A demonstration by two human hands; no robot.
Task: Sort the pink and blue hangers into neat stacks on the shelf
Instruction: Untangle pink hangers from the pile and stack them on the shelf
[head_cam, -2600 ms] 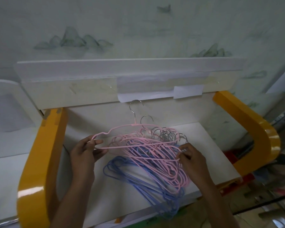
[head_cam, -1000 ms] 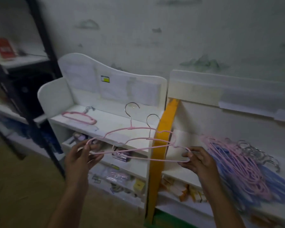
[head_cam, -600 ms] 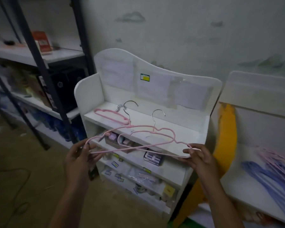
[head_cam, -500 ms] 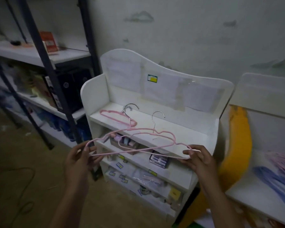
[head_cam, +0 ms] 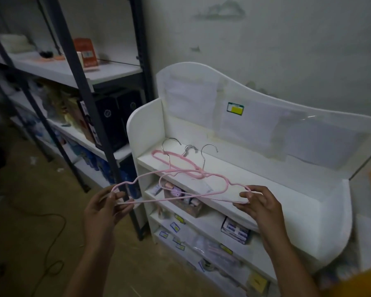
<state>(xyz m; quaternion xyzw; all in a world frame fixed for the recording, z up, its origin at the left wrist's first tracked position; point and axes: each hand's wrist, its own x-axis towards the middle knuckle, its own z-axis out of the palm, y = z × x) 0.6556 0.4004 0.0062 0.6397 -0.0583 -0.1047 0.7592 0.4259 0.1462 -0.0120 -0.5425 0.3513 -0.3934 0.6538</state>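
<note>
Two thin pink wire hangers [head_cam: 180,189] held flat between your hands, in front of the white wooden shelf unit [head_cam: 330,211].

Your left hand [head_cam: 104,207] pinches one end and your right hand [head_cam: 258,202] pinches the other — long axis running left to right, both silver hooks pointing up and away toward the back panel. The pair hangs in the air just before the top shelf's front edge. On that shelf lies a small stack of pink hangers [head_cam: 176,160] at the left end — how many, you cannot tell; the rest of the board to the right is bare.
</note>
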